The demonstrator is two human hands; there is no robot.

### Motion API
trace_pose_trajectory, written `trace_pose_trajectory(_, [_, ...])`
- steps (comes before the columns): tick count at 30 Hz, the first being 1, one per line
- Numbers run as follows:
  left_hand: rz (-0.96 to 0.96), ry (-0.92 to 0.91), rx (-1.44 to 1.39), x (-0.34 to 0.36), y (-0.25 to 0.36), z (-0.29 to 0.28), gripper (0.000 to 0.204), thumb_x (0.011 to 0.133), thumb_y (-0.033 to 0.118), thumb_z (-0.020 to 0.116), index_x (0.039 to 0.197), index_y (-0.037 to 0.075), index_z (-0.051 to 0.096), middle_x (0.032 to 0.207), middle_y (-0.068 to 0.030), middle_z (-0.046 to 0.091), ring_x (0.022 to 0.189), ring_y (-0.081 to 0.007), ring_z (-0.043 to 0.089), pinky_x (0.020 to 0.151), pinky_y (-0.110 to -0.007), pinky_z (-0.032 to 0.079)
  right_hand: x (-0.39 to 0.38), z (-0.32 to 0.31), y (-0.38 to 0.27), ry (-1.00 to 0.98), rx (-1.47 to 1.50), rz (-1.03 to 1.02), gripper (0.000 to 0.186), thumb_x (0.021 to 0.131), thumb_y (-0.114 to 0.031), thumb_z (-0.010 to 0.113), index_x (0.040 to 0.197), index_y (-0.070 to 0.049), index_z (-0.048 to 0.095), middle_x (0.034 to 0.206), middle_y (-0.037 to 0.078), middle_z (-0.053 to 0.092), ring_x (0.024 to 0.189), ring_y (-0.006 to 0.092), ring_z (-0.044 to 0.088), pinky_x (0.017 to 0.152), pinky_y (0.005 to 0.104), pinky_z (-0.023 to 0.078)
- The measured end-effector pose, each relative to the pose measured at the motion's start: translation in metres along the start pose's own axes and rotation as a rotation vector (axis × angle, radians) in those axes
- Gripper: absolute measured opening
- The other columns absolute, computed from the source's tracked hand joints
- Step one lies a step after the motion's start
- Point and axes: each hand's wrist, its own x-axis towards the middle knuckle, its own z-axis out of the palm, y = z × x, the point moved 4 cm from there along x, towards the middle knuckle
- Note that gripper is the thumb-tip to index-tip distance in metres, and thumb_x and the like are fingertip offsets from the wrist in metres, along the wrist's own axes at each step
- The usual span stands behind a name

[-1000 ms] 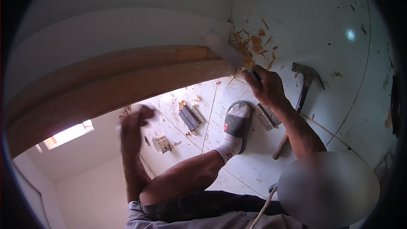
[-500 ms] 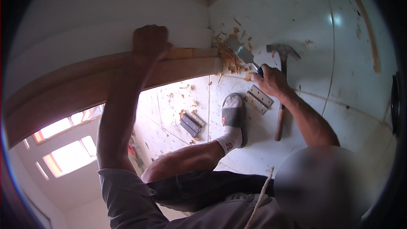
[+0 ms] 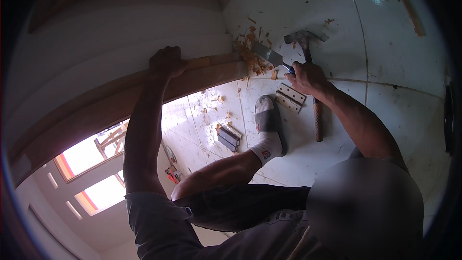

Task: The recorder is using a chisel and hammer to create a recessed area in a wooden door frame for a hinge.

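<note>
My right hand (image 3: 308, 78) is closed around the blue handle of a wide-bladed chisel (image 3: 267, 54). Its flat metal blade points up and left, its tip beside a heap of wood shavings (image 3: 251, 61) at the end of a long wooden door frame (image 3: 204, 78). Higher on that frame, my left hand (image 3: 167, 61) is closed over the edge, its fingers partly hidden. A claw hammer (image 3: 316, 115) lies just beyond my right hand, its upper handle passing behind that hand. Below the hand is an open metal hinge (image 3: 290, 98) on the tiles.
A dark block-shaped piece (image 3: 228, 138) lies beside my sandalled foot (image 3: 267, 115). Shavings dot the white tiled floor (image 3: 332, 149). A wooden strip (image 3: 406, 5) rests at the far right. A pale wall (image 3: 144, 24) borders the frame. Bright windows (image 3: 101, 195) show at lower left.
The whole view has shifted slightly, so the hammer and hinge sit higher in it. Both hands keep their grips, and the chisel blade stays by the shavings.
</note>
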Motion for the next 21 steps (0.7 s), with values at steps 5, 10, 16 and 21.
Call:
trace_pose_trajectory(5, [0.043,0.32,0.045,-0.013,0.008,0.011,0.024,0.087,0.032,0.054,0.093,0.011,0.063,0.099,-0.0101,0.065,0.098,-0.0267,0.064,0.083,-0.046,0.053,-0.001,-0.001,-0.003,0.0,-0.005,0.017,0.039,0.089,-0.039,0.06,0.095,-0.001,0.06,0.074,0.018,0.067,0.07,0.0351,0.067,0.064,0.0441,0.054])
trace_pose_trajectory(10, [0.115,0.474,0.005,-0.01,0.007,0.013,0.021,0.088,0.031,0.057,0.091,0.011,0.063,0.092,-0.0076,0.065,0.091,-0.0258,0.066,0.077,-0.045,0.055,0.002,-0.009,-0.003,-0.089,-0.02,0.101,0.039,0.089,-0.04,0.058,0.093,-0.001,0.063,0.082,0.019,0.069,0.078,0.0347,0.069,0.072,0.0436,0.055])
trace_pose_trajectory(16, [0.259,0.63,0.063,-0.011,0.014,0.028,0.015,0.081,0.027,0.065,0.085,0.012,0.064,0.082,-0.0062,0.065,0.082,-0.0236,0.066,0.07,-0.041,0.053,0.003,-0.007,-0.004,-0.043,-0.101,0.118,0.042,0.089,-0.043,0.058,0.093,-0.001,0.064,0.081,0.019,0.069,0.079,0.0353,0.069,0.073,0.0437,0.055])
trace_pose_trajectory(21, [0.278,0.777,0.077,-0.016,0.019,0.035,0.01,0.076,0.022,0.067,0.082,0.014,0.067,0.079,-0.0045,0.066,0.079,-0.0205,0.064,0.066,-0.036,0.049,0.009,-0.007,-0.016,-0.066,-0.182,0.177,0.044,0.088,-0.044,0.059,0.093,-0.001,0.065,0.081,0.02,0.069,0.079,0.0354,0.069,0.074,0.0432,0.055])
